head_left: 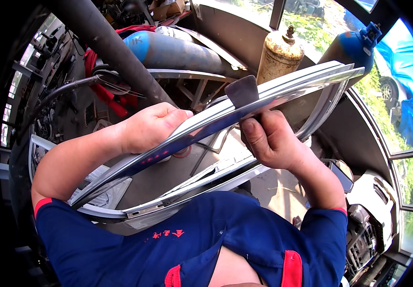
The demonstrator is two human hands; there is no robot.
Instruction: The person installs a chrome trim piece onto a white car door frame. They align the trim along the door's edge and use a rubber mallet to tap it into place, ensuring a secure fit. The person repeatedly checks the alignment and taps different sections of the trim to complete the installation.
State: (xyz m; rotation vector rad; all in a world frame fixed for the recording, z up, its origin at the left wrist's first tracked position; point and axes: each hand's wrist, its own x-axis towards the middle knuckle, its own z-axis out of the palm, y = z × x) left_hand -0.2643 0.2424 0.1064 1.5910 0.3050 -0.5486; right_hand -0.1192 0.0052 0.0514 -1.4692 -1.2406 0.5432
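A white car door stands slantwise in front of me, its glossy edge running from lower left to upper right and reflecting my blue shirt. My left hand is closed over that edge, its fingertips hidden behind it. A dark, flat, flexible sheet, which looks like sandpaper, laps over the edge farther right. Just below it, my right hand is closed with the thumb against the bent forefinger, pinching the sheet's near end. Part of the sheet between edge and fingers is hidden.
A thick dark pole slants down at the left. Beyond the door lie a blue-topped gas cylinder and a rusty cream tank; another blue cylinder stands by the windows. White car body parts are at the right.
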